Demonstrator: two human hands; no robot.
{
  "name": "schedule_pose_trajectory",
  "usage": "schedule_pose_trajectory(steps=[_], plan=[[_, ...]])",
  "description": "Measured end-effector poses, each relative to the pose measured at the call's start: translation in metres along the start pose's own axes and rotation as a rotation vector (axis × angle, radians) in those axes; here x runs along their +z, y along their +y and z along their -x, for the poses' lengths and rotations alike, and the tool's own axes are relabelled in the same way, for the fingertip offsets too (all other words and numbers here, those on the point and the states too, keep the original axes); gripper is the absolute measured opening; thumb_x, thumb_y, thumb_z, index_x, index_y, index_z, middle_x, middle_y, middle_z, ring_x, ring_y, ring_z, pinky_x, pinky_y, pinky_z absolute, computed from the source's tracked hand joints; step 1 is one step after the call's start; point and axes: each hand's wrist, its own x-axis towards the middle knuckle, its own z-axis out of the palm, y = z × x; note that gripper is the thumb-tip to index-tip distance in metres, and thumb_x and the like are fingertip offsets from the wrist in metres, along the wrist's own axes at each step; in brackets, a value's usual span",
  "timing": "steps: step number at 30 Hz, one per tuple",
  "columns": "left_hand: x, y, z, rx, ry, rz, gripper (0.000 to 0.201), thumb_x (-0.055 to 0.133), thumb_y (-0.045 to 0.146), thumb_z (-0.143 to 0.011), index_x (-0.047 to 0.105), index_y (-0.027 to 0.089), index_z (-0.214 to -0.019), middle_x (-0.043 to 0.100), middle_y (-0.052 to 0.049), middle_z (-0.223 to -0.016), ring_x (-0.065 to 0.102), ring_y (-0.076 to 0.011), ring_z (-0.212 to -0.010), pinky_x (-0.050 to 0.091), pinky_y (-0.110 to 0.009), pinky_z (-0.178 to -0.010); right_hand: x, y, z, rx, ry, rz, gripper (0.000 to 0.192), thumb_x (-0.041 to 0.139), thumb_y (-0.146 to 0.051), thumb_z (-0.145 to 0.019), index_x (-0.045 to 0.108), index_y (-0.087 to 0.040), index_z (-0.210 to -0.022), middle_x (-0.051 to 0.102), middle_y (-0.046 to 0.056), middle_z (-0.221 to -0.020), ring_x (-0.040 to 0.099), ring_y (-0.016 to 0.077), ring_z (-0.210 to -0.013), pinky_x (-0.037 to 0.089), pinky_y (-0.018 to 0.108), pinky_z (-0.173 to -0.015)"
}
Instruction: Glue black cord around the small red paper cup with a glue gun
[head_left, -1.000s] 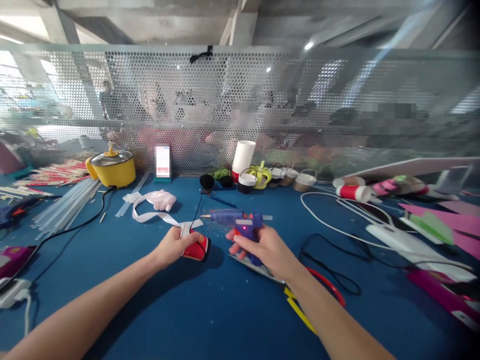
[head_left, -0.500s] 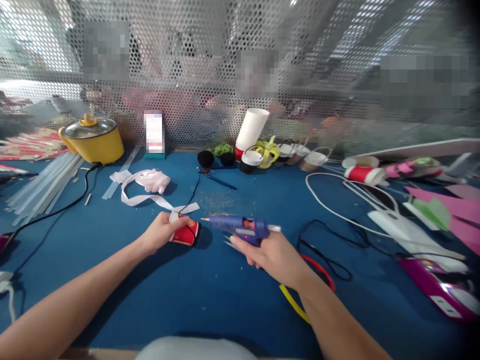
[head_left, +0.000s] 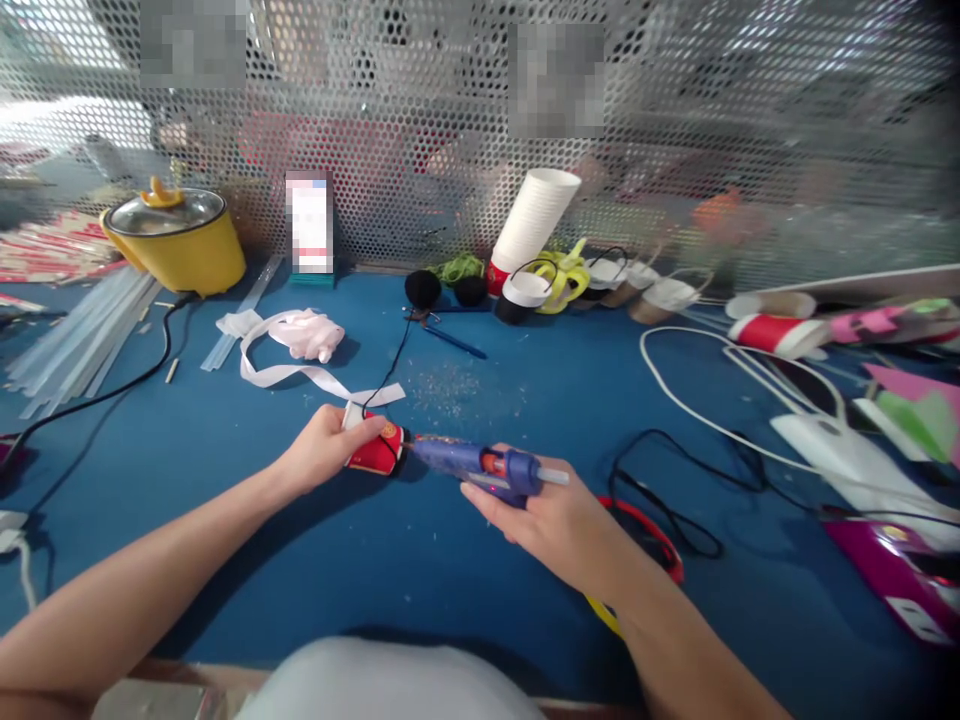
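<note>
My left hand grips a small red paper cup lying on its side on the blue table. A white ribbon runs from the cup toward the back left. My right hand holds a blue glue gun level, its nozzle touching the rim of the red cup. A thin black cord runs from the cup area toward the back.
A yellow pot and clear glue sticks lie at the back left. A stack of white cups, small cup baskets and black pompoms line the perforated screen. White cables, black cable and pink paper fill the right.
The glue gun has moved left and down until its nozzle meets the red cup. The view has tilted downward and closer to the table.
</note>
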Motion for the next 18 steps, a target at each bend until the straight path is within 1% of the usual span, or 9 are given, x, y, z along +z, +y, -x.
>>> schedule_pose_trajectory(steps=[3, 9, 14, 18], plan=[[0.0009, 0.0019, 0.0014, -0.003, 0.002, -0.006, 0.038, 0.059, 0.048, -0.068, 0.05, 0.017, -0.047, 0.043, 0.003, -0.042, 0.031, -0.008, -0.039, 0.018, -0.024, -0.042, -0.0005, -0.0026, 0.0027, 0.005, 0.01, 0.004, 0.015, 0.05, -0.022, -0.081, 0.063, -0.02, -0.073, 0.058, 0.002, -0.059, 0.052, 0.0133, -0.05, 0.044, 0.025, -0.052], [0.002, 0.0022, 0.0017, 0.0, 0.033, 0.026, 0.036, 0.061, 0.046, -0.067, 0.052, 0.018, -0.047, 0.046, 0.002, -0.04, 0.034, -0.0083, -0.038, 0.02, -0.024, -0.04, 0.0008, -0.0036, 0.0079, 0.049, 0.006, -0.015, 0.014, 0.05, -0.023, -0.081, 0.062, -0.021, -0.074, 0.059, 0.001, -0.061, 0.054, 0.014, -0.054, 0.045, 0.025, -0.053], [0.0023, 0.0, 0.0005, -0.003, 0.04, 0.063, 0.031, 0.062, 0.044, -0.066, 0.058, 0.017, -0.053, 0.052, 0.002, -0.041, 0.042, -0.0104, -0.039, 0.024, -0.024, -0.04, 0.0022, -0.0037, 0.0096, 0.076, -0.004, -0.044, 0.012, 0.051, -0.023, -0.08, 0.061, -0.021, -0.075, 0.059, 0.0, -0.06, 0.052, 0.013, -0.052, 0.044, 0.024, -0.051], [0.0025, -0.0002, 0.0002, -0.021, 0.05, 0.055, 0.031, 0.061, 0.045, -0.067, 0.058, 0.016, -0.055, 0.053, 0.002, -0.044, 0.043, -0.0104, -0.039, 0.025, -0.023, -0.041, 0.0018, -0.0054, 0.01, 0.079, -0.014, -0.033, 0.014, 0.05, -0.023, -0.081, 0.06, -0.02, -0.072, 0.058, 0.001, -0.061, 0.053, 0.0131, -0.053, 0.045, 0.024, -0.053]])
